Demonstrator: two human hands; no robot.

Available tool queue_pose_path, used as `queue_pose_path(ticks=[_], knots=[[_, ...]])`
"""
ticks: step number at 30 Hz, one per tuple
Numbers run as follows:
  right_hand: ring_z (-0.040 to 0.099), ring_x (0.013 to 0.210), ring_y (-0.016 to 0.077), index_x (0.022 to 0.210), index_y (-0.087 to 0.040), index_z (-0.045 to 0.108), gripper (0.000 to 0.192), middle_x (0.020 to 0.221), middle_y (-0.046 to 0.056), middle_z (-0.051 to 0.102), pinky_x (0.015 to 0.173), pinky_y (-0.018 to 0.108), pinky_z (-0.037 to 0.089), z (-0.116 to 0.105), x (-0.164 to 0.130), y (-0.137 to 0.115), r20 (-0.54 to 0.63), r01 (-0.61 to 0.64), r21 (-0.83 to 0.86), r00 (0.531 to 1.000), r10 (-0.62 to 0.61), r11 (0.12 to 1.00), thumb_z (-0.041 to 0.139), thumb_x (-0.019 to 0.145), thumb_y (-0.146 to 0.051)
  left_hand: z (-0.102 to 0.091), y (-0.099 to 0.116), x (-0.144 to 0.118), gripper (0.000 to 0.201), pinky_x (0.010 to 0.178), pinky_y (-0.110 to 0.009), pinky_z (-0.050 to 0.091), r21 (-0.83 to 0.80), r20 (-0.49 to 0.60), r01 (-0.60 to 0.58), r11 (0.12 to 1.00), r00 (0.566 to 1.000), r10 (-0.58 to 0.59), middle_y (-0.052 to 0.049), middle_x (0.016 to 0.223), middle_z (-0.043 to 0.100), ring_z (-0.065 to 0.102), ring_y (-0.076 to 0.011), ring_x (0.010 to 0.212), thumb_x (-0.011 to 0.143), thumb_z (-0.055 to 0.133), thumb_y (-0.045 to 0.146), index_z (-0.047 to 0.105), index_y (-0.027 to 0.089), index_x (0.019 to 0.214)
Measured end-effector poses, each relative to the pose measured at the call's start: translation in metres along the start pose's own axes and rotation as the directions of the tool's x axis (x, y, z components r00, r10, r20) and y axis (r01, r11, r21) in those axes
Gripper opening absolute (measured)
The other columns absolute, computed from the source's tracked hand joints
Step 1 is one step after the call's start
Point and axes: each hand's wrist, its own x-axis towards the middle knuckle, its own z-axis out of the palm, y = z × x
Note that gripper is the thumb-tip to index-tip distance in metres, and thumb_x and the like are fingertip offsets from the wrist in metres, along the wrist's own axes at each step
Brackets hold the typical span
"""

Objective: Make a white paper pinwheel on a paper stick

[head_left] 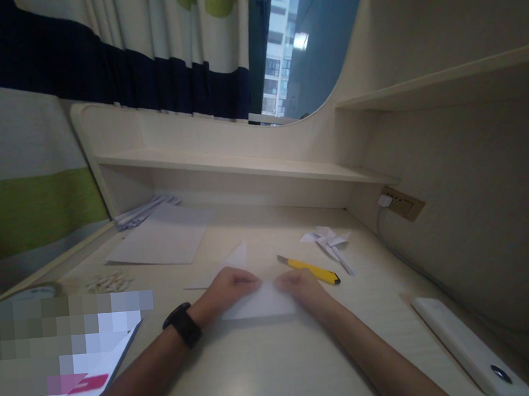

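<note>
A white sheet of paper is held low over the desk between my two hands. My left hand, with a black watch on its wrist, pinches the paper's far edge on the left. On the same edge, my right hand pinches the right side, fingers closed. Behind my left hand lies a pointed, folded-looking piece of white paper, partly hidden by that hand. A yellow box cutter rests just beyond my right hand, its blade end pointing left. Further back is a white paper pinwheel with a paper stick.
A stack of white paper lies at the back left beside folded strips. Small pale bits sit at the left, near a partly blurred screen. On the right are a long white device and a cable from the wall socket.
</note>
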Motion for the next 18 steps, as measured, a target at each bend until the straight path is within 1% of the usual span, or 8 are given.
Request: queue_pose_path(ticks=[4,8,13,18], knots=[[0.046,0.053,0.0110,0.070,-0.014,0.075,0.023,0.060,0.002,0.063,0.051,0.024,0.035,0.000,0.001,0.003,-0.006,0.022,-0.023,1.000,-0.022,0.999,0.073,0.066,-0.036,-0.001,-0.002,0.000,0.035,0.067,-0.030,0.048,-0.034,0.046,0.043,0.998,0.998,-0.041,-0.009,0.085,0.075,0.066,-0.0228,0.076,0.079,0.060,0.043,0.076,0.013,0.088],[0.048,0.054,0.0116,0.074,-0.014,0.076,0.025,0.062,0.003,0.065,0.052,0.024,0.036,-0.001,0.001,0.004,0.017,0.020,-0.033,1.000,-0.020,0.999,0.073,0.067,-0.038,-0.002,-0.003,0.000,0.033,0.070,-0.031,0.049,-0.030,0.038,0.049,0.998,0.998,-0.048,-0.009,0.087,0.075,0.067,-0.0231,0.078,0.078,0.061,0.041,0.076,0.014,0.090],[0.054,0.059,0.0128,0.086,-0.015,0.076,0.031,0.070,0.004,0.069,0.057,0.025,0.040,-0.002,0.003,0.010,0.037,-0.007,0.075,0.999,0.004,0.997,0.076,0.065,-0.039,-0.003,-0.006,0.000,0.030,0.070,-0.031,0.049,-0.039,0.036,0.030,0.999,0.999,-0.028,-0.008,0.088,0.075,0.068,-0.0238,0.080,0.077,0.062,0.037,0.076,0.014,0.090],[0.057,0.062,0.0135,0.088,-0.015,0.076,0.035,0.075,0.006,0.071,0.060,0.026,0.043,-0.002,0.002,0.010,0.060,-0.021,0.139,0.998,0.012,0.990,0.077,0.064,-0.040,-0.003,-0.002,-0.001,0.030,0.073,-0.032,0.050,-0.061,0.031,0.046,0.997,0.999,-0.044,-0.008,0.090,0.075,0.068,-0.0240,0.082,0.077,0.064,0.038,0.076,0.015,0.092]])
